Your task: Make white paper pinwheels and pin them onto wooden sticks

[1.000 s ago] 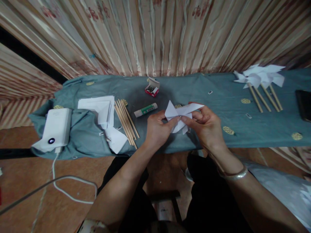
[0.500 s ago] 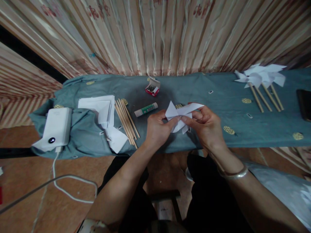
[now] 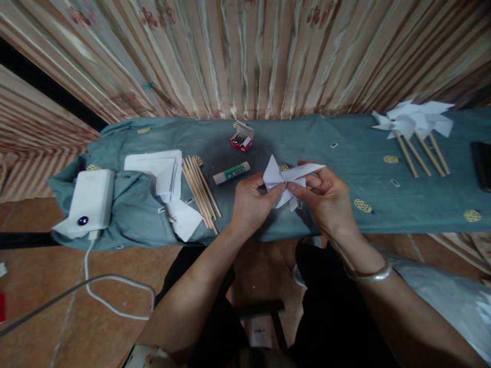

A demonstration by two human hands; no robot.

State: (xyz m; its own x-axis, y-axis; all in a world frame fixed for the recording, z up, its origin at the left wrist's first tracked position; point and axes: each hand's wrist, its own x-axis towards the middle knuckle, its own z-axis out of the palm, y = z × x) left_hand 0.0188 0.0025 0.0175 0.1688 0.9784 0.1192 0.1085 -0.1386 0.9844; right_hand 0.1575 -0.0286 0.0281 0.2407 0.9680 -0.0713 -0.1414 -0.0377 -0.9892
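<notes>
Between my two hands, above the front part of the cloth-covered table, is a white paper pinwheel [image 3: 273,174] with folded blades. My left hand [image 3: 251,202] grips its left side, the thumb pressed close to the centre. From the other side my right hand [image 3: 326,199] holds it, its thumb also at the centre and the fingers behind the paper. A small shiny spot shows between the thumb tips, too small to make out. Left of my hands lie a glue stick [image 3: 231,173] and several wooden sticks [image 3: 200,191]. An open red box [image 3: 241,139] of small metal pins stands behind.
Stacked white paper [image 3: 153,162] and a loose folded piece [image 3: 185,220] lie left of the sticks. A white power bank [image 3: 91,199] with a cable is at the left end. Finished pinwheels on sticks [image 3: 416,122] lie far right, near a dark object [image 3: 481,163].
The pinwheel's blades have shifted slightly, the left one standing a little more upright. Both hands keep their hold with thumbs at the centre.
</notes>
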